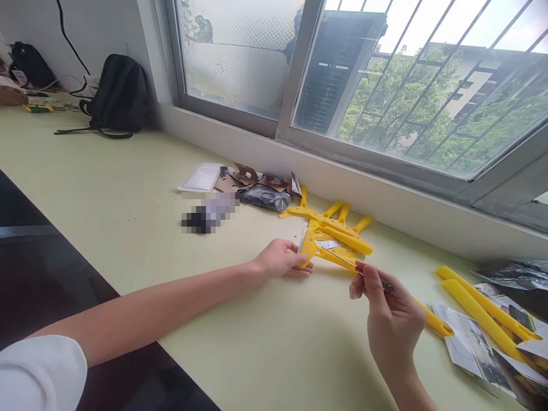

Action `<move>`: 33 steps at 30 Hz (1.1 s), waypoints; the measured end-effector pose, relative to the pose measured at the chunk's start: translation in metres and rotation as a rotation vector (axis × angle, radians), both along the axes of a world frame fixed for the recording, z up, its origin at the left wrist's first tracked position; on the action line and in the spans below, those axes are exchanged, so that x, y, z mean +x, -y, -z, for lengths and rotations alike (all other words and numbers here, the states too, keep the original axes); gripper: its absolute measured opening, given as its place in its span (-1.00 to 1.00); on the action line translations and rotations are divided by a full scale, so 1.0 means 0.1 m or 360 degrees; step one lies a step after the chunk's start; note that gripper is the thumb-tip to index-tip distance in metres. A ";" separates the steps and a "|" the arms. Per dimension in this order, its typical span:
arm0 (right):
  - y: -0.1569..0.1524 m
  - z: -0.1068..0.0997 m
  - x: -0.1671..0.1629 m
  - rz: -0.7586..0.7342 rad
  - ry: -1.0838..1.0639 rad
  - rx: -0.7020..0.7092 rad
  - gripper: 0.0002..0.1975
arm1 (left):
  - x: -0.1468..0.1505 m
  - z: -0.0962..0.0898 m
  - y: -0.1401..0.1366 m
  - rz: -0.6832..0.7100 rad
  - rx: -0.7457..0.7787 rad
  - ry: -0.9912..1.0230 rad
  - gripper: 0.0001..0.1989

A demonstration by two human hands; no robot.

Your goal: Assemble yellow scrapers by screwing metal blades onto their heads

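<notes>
Right hand (387, 311) is pinching a screwdriver (351, 265), its shaft pointing toward ten o'clock at the yellow scraper (309, 246) my left hand (281, 258) is gripping on the counter (128, 200).

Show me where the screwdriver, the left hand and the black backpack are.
screwdriver (342, 262): head view, on its metal shaft.
left hand (282, 260): head view, on the back of the hand.
backpack (122, 94): head view, on its front.

Yellow scraper (309, 246) flat on counter; thin screwdriver (342, 262) angled onto it.
</notes>
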State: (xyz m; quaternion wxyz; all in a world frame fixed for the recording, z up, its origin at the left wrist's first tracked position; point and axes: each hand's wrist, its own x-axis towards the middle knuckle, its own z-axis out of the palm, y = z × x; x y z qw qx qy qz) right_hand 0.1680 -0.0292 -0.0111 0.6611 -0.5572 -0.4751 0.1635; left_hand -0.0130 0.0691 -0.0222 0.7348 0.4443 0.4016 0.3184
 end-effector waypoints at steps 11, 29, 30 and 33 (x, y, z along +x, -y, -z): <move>0.00 0.07 -0.04 0.0002 0.0113 -0.0007 -0.70 | -0.12 0.07 -0.06 0.0438 0.0020 -0.0038 -0.61; -0.16 0.24 0.09 0.0514 0.1648 0.0178 -0.79 | 0.03 -0.07 0.43 0.0315 -0.0080 -0.0018 -0.45; -0.16 0.21 0.08 0.0537 0.1731 0.0238 -0.80 | 0.03 -0.06 0.44 0.0348 -0.0075 -0.0008 -0.42; -0.14 0.11 0.08 0.0633 0.1932 0.0431 -0.81 | 0.00 -0.06 0.46 0.0475 -0.0090 -0.0019 -0.38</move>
